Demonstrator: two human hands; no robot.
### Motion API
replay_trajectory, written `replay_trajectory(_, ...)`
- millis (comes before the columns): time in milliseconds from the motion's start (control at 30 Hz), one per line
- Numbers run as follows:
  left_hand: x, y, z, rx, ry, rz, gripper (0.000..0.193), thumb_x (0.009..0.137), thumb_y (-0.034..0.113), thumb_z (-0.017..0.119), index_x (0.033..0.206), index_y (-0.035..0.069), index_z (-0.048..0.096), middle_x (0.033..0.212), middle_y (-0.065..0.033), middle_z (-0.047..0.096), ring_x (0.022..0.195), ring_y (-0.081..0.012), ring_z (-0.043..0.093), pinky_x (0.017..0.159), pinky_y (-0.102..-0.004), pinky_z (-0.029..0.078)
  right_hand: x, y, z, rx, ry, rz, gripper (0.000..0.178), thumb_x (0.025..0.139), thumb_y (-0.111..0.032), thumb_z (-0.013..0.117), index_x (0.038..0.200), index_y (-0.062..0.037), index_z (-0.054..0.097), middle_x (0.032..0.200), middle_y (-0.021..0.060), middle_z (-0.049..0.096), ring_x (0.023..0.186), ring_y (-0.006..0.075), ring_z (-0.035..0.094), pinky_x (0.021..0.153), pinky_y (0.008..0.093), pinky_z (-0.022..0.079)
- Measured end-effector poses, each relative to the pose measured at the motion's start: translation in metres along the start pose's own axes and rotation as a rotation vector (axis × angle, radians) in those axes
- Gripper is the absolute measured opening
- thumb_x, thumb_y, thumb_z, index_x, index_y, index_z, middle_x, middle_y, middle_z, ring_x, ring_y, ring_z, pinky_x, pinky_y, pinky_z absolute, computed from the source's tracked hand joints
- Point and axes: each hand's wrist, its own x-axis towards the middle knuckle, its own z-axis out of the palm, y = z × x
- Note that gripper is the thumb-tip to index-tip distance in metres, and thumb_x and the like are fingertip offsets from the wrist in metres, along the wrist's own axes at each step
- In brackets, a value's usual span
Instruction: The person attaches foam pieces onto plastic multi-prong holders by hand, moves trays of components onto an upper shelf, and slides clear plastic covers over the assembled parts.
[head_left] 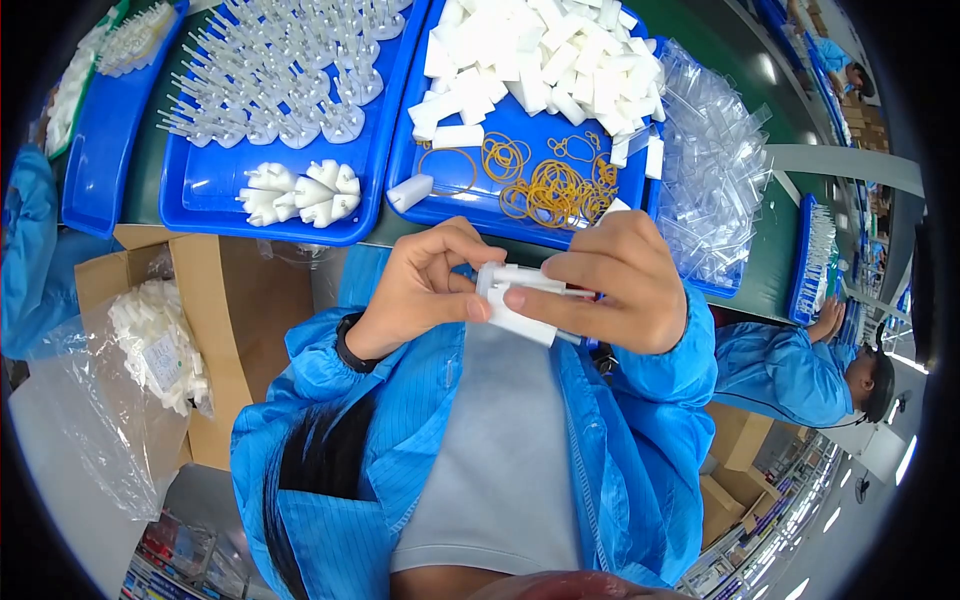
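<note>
Held piece: white part, mid-frame, apparently several bits together; smooth blocky slab toward the right, rounded translucent end at left; finer detail hidden by fingers.
Left hand: thumb and curled fingers pinching the rounded end; dark wristband at the wrist.
Right hand: thumb and fingers grasping the blocky end.
Blue tray, upper centre: smooth plastic, raised rim; heap of matte white rectangular blocks, below them looped amber bands, thin and tangled.
Second tray, upper left: rows of translucent parts with slender upright stems; cluster of glossy white rounded pieces nearer the lower edge.
Clear pieces, upper right: flat, shiny plastic, piled loosely.
Carton, left: brown cardboard, beside a crinkled transparent bag.
</note>
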Motion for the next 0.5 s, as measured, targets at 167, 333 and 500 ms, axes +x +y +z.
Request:
replay_trajectory(167, -0.001, -0.003, -0.005, 0.028, -0.098, 0.015, 0.037, 0.076, 0.018, 0.072, 0.101, -0.002, 0.055, 0.098, -0.0072, 0.050, 0.091, -0.0145, 0.057, 0.076, -0.0237, 0.049, -0.004, 0.039, 0.010, 0.679, 0.066, 0.372, 0.030, 0.071, -0.017, 0.069, 0.099, -0.0076, 0.066, 0.085, 0.0038, 0.060, 0.079, 0.0214, 0.054, 0.069, 0.0304, 0.042)
replay_trajectory(333, -0.001, 0.002, 0.002, -0.025, -0.102, -0.061, 0.037, 0.078, 0.010, 0.068, 0.107, -0.001, 0.048, 0.102, -0.0073, 0.047, 0.095, -0.0154, 0.054, 0.065, -0.0237, 0.053, 0.023, 0.048, 0.060, 0.155, 0.040, 0.389, 0.022, 0.073, -0.016, 0.066, 0.093, -0.0055, 0.066, 0.082, 0.0061, 0.057, 0.078, 0.0228, 0.053, 0.066, 0.0321, 0.043)
replay_trajectory(500, 0.000, 0.004, 0.001, 0.010, -0.108, -0.018, 0.039, 0.074, -0.004, 0.066, 0.107, 0.000, 0.048, 0.108, -0.0080, 0.042, 0.105, -0.0161, 0.048, 0.076, -0.0262, 0.053, 0.034, 0.056, 0.086, -0.044, -0.111, 0.347, 0.021, 0.072, -0.012, 0.066, 0.091, -0.0053, 0.065, 0.077, 0.0067, 0.051, 0.076, 0.0244, 0.051, 0.064, 0.0347, 0.044)
